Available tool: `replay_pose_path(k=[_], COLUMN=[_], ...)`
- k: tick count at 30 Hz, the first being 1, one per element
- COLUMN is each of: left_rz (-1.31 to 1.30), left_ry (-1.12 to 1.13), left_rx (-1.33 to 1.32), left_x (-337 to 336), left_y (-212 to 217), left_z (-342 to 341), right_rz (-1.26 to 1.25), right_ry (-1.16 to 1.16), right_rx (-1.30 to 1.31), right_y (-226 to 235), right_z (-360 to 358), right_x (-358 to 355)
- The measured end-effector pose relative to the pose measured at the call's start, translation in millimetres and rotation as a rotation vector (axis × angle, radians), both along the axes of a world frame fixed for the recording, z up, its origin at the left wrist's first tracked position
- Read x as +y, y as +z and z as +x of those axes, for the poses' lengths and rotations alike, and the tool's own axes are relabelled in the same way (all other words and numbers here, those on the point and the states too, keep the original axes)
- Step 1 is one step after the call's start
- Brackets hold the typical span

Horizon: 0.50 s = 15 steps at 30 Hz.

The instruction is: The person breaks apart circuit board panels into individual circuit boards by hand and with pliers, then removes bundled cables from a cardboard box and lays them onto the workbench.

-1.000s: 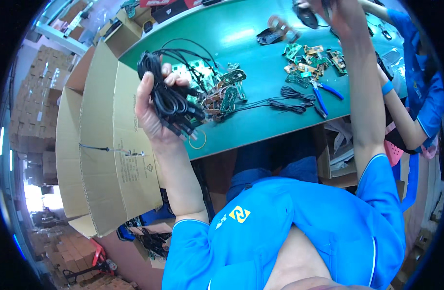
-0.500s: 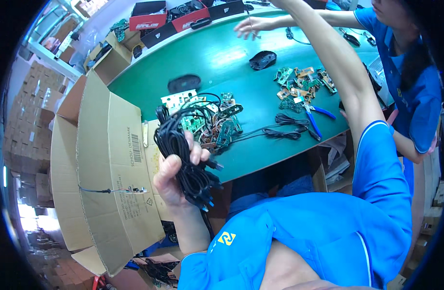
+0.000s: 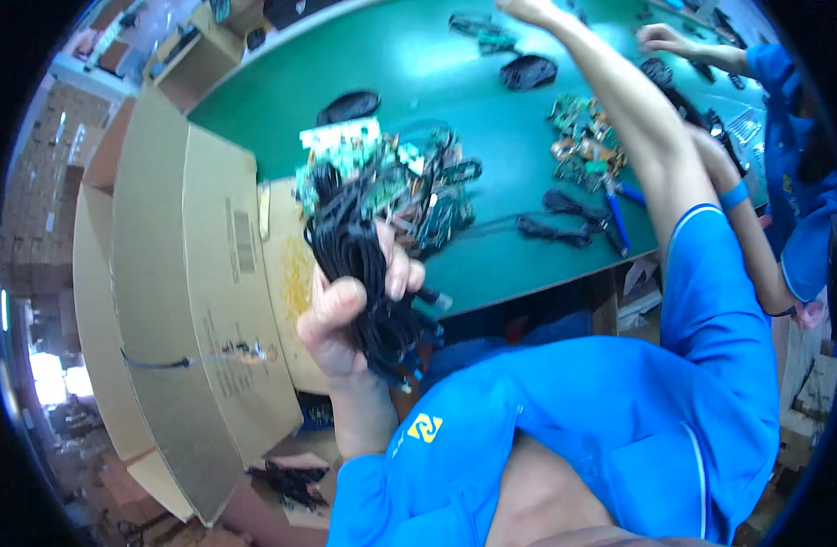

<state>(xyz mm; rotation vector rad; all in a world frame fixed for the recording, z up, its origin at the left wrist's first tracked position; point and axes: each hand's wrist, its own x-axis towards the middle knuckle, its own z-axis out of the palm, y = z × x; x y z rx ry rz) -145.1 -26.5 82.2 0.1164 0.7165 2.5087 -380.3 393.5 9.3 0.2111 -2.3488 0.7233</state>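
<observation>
One large open cardboard box (image 3: 191, 301) stands at far left, beside a green table (image 3: 437, 73). Just right of it, the left hand (image 3: 350, 314) is closed around a thick bundle of black cables (image 3: 359, 264), held upright, its long axis running from the table edge down toward the person's chest. Circuit boards (image 3: 382, 178) lie just behind it. Further right, the right hand (image 3: 528, 9) stretches far across the table, well apart from the bundle; whether it grips anything cannot be told.
</observation>
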Motion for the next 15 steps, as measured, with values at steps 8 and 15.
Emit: replay_pose_path(k=[8,15], left_rz=[0.361,0.367], left_ry=[-0.373,-0.363], left_rx=[0.169,0.211], left_x=[35,21], left_y=[14,14], left_z=[-6,-5], right_rz=[-0.244,-0.14], right_ry=[0.036,0.183], right_rx=[-0.555,-0.53], right_y=[69,79], right_z=[228,295], right_x=[-59,-132])
